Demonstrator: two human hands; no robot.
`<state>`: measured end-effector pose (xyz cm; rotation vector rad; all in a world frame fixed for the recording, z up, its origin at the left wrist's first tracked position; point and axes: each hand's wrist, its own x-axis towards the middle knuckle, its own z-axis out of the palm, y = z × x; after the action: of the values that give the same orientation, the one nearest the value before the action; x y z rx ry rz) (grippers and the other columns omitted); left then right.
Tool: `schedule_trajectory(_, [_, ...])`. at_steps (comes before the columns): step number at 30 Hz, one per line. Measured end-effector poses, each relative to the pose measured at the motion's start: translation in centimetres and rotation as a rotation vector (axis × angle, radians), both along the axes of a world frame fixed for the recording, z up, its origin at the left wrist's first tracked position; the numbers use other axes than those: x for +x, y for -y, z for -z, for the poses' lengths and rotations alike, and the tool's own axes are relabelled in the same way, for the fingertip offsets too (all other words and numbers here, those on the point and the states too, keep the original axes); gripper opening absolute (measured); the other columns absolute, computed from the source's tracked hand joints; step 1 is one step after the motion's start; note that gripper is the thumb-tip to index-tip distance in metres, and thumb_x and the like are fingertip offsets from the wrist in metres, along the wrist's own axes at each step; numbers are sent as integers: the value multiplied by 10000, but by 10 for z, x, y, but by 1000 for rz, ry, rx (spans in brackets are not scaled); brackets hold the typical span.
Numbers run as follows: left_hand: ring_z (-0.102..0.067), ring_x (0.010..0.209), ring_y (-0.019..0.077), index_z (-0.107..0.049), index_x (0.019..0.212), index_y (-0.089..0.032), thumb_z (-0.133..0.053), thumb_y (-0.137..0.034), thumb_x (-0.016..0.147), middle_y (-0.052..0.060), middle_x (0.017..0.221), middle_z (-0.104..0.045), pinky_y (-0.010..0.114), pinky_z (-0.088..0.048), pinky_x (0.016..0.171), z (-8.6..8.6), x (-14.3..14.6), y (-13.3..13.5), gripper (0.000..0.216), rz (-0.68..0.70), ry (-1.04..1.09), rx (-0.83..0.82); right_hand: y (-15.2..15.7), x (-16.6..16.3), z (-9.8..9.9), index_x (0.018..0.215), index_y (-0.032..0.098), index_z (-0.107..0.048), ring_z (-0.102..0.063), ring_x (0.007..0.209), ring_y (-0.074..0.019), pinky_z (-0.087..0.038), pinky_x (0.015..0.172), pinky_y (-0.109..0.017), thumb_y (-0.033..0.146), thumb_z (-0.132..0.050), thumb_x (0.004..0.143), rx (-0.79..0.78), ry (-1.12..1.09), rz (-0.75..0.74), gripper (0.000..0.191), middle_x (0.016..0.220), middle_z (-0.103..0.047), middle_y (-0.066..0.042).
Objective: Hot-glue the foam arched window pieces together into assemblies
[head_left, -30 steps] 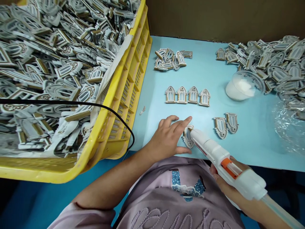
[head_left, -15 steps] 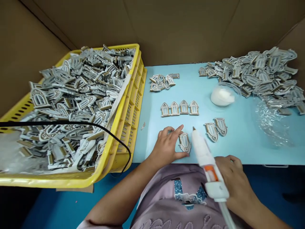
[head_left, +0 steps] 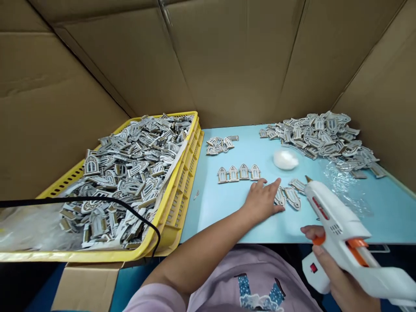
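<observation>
My left hand (head_left: 264, 198) lies flat on the light blue table (head_left: 227, 216), its fingers stretched out over a small arched window piece (head_left: 279, 197), touching it. Two more such pieces (head_left: 294, 193) lie just to its right. My right hand (head_left: 338, 277) is wrapped round the grip of a white glue gun (head_left: 338, 225) with orange trigger, held up off the table, nozzle pointing toward the pieces. A row of several window pieces (head_left: 238, 173) sits beyond my left hand.
A yellow crate (head_left: 182, 182) heaped with window pieces stands at left, a black cable (head_left: 130, 212) draped across it. A small pile (head_left: 221, 144) and a large pile (head_left: 321, 136) lie at the back, with a white lump (head_left: 285, 159), clear plastic wrap (head_left: 344, 186) and cardboard walls (head_left: 227, 60) around.
The view has tilted up. My left hand slid the window piece rightward next to the pair. The glue gun lifted off the piece and swung away to the right.
</observation>
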<state>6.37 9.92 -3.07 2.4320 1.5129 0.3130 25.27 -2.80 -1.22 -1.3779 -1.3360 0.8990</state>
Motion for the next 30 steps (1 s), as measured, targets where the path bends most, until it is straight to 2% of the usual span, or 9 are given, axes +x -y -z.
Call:
schedule_trajectory(3, [-312, 1456, 335, -209, 1591, -215, -630, -679, 835, 124, 1592, -404, 497, -311, 1147, -5, 8, -26, 982, -9, -30, 33, 7, -5, -3, 1000, 246, -620, -633, 1090, -267, -465, 1070, -393, 423, -680, 844, -55, -56, 7, 244, 1082, -673, -66])
schedule_trajectory(6, [-197, 1508, 383, -155, 1604, -208, -663, -700, 788, 157, 1664, -235, 572, -239, 1171, -14, -14, -57, 1080, -70, -61, 42, 10, -3, -7, 1022, 249, -612, -624, 1069, -275, -431, 1103, -417, 460, -696, 819, -117, -26, 25, 304, 1057, -665, -70])
schedule_trajectory(8, [-181, 1510, 409, -188, 1595, -202, -774, -636, 708, 179, 1615, -343, 598, -261, 1144, -21, -35, -72, 1148, -85, -85, 14, 9, -1, -9, 1027, 255, -594, -616, 1089, -262, -402, 1121, -413, 468, -678, 832, -167, -34, 28, 301, 1060, -655, -57])
schedule_trajectory(10, [-224, 1496, 399, -263, 1570, -210, -788, -545, 722, 163, 1474, -540, 594, -296, 1114, -25, -50, -75, 1052, -81, -102, -14, 7, -1, -11, 1014, 254, -579, -610, 1113, -256, -425, 1089, -401, 463, -652, 855, -189, -61, 14, 272, 1057, -649, -54])
schedule_trajectory(14, [-263, 1479, 364, -261, 1565, -193, -751, -459, 793, 141, 1364, -628, 570, -292, 1102, -24, -56, -31, 953, -63, -90, -20, 4, -4, -15, 938, 244, -579, -646, 994, -243, -516, 931, -364, 463, -605, 876, -203, -55, -117, 229, 954, -658, -64])
schedule_trajectory(18, [-310, 1437, 379, -213, 1579, -193, -781, -515, 785, 140, 1375, -621, 547, -322, 1055, -10, -59, 42, 1028, -80, -48, -52, 5, -1, -14, 909, 232, -659, -597, 619, -176, -519, 587, -302, 456, -554, 875, -339, 116, -282, 250, 819, -675, -53])
schedule_trajectory(21, [-372, 1380, 391, -227, 1575, -210, -791, -605, 742, 150, 1376, -620, 531, -334, 1031, 4, -69, 76, 1081, -127, 46, 34, 5, -1, -11, 894, 243, -675, -599, 635, -178, -510, 584, -299, 441, -574, 844, -420, 212, -350, 227, 794, -676, -36])
schedule_trajectory(25, [-369, 1369, 414, -224, 1578, -195, -747, -734, 683, 173, 1385, -605, 534, -330, 1042, 18, -79, 85, 1168, -112, 148, 112, 3, -8, -12, 893, 235, -657, -624, 687, -190, -550, 673, -325, 417, -539, 825, -484, 270, -382, 227, 813, -681, -36])
schedule_trajectory(30, [-403, 1321, 366, -206, 1578, -232, -816, -461, 765, 113, 1372, -618, 493, -362, 1012, 23, -79, 83, 1041, -98, 206, 106, 0, -12, -12, 882, 227, -644, -648, 703, -196, -546, 675, -321, 388, -556, 809, -445, 374, -428, 198, 821, -696, -43])
